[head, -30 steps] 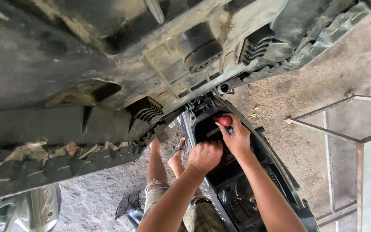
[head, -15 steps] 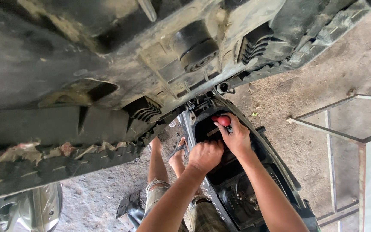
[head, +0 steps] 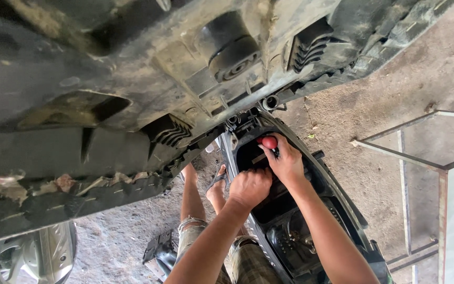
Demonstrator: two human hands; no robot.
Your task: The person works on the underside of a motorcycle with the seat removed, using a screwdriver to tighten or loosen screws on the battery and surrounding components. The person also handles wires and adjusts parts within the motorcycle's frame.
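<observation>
Nothing has moved since the earlier frames: both hands stay in the scooter's open under-seat bay (head: 290, 210), beneath the raised seat underside (head: 132, 79). That seat looks able to drop onto the arms if its hinge gives. Around lies dusty concrete floor (head: 384, 94), with a metal frame (head: 400, 152) alongside. The right hand (head: 288, 163) grips a red-handled screwdriver (head: 269, 142) that might slip; the left hand (head: 250, 187) is fisted, contents hidden.
</observation>
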